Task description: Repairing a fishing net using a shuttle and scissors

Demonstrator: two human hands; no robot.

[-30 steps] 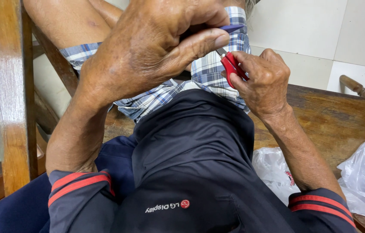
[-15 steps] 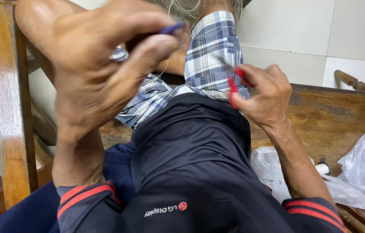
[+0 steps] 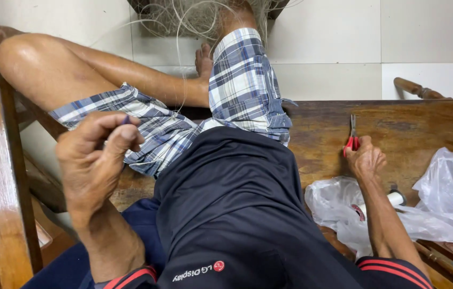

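Seated on wooden counter (image 3: 397, 128); fishing net (image 3: 199, 21) bunched by the feet.
Left hand (image 3: 95, 160): raised, fingers pinched shut on small blue tool (image 3: 126, 120). Right hand (image 3: 364, 158): resting on counter, closed around red-handled scissors (image 3: 352, 136), blades up, beside clear plastic bags (image 3: 446, 198).

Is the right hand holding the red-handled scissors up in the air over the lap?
No, the right hand rests low on the wooden bench, gripping the red-handled scissors beside the body, not over the lap.
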